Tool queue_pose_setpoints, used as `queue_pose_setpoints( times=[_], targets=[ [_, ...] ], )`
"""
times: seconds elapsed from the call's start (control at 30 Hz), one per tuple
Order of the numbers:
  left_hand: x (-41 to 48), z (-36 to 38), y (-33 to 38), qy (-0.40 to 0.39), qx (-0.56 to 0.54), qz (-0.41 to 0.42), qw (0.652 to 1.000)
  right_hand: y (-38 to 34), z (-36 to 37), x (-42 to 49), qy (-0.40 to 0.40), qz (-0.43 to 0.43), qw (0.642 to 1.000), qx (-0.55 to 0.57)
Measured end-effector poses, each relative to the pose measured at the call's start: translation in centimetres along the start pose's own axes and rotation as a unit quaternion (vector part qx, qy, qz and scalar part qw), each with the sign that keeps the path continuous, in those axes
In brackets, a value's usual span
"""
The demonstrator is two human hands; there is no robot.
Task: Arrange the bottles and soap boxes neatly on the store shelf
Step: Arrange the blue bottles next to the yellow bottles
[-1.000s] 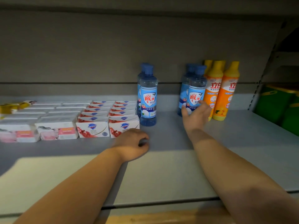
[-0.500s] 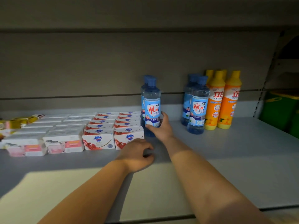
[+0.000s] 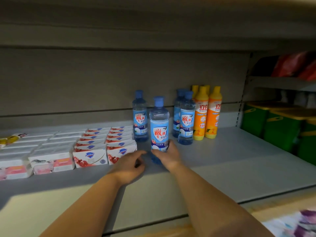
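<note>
Fingers (image 3: 168, 144) of the right hand (image 3: 169, 156) curl round the lower part of a blue-capped bottle (image 3: 159, 124) — it stands upright on the grey shelf (image 3: 239, 159), near the middle. The left hand (image 3: 129, 166) sits at the bottle's 8 o'clock, its fingers loosely curled and holding nothing, forefinger stretched toward the bottle's base. A matching bottle (image 3: 140, 117) stands at 11 o'clock and a blue pair (image 3: 186, 120) at 2 o'clock, beside the orange bottles (image 3: 201, 115) — Safeguard soap boxes (image 3: 102, 142) lie in rows at 9 o'clock.
</note>
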State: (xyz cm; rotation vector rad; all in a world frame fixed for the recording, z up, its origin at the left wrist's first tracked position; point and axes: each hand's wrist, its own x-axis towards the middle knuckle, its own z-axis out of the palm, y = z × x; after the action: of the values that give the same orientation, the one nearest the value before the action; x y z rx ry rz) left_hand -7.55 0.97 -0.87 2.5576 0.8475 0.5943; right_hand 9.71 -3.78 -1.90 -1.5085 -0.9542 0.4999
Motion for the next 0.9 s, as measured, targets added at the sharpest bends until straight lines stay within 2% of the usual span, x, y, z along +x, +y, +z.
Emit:
queue_pose_setpoints(
  times=[0.1, 0.2, 0.27, 0.43, 0.53, 0.63, 0.7, 0.77, 0.9],
  targets=[
    [-0.4, -0.1, 0.4, 0.067, -0.077, -0.001, 0.995, -0.2, 0.1, -0.5, 0.001, 0.004, 1.0, -0.012],
    [-0.3, -0.8, 0.8, 0.156, -0.198, -0.03, 0.967, -0.2, 0.3, -0.5, -0.009, -0.01, 0.999, -0.032],
    [-0.3, -1.4, 0.8, 0.2, -0.225, -0.042, 0.953, -0.2, 0.2, -0.5, -0.01, -0.018, 0.999, -0.035],
    [0.1, -2.5, 1.7, 0.23, -0.349, -0.028, 0.908, -0.3, 0.1, -0.5, 0.001, -0.074, 0.996, -0.057],
    [0.3, -3.1, 2.6, 0.232, -0.43, 0.03, 0.872, -0.6, 0.3, -0.7, 0.006, -0.144, 0.977, -0.157],
    [0.0, -3.7, 2.8, 0.259, -0.477, 0.017, 0.84, -1.1, 0.7, -1.2, -0.01, -0.201, 0.958, -0.206],
    [-0.1, -4.1, 2.5, 0.295, -0.503, -0.009, 0.812, -1.3, 0.5, -1.4, 0.012, -0.234, 0.955, -0.184],
    [-0.2, -4.7, 2.4, 0.321, -0.545, -0.045, 0.773, -1.6, 0.1, -1.6, 0.027, -0.227, 0.965, -0.13],
    [-0.2, -5.1, 2.0, 0.311, -0.607, -0.087, 0.726, -2.2, -0.3, -2.0, 0.031, -0.216, 0.975, 0.035]
  ],
)
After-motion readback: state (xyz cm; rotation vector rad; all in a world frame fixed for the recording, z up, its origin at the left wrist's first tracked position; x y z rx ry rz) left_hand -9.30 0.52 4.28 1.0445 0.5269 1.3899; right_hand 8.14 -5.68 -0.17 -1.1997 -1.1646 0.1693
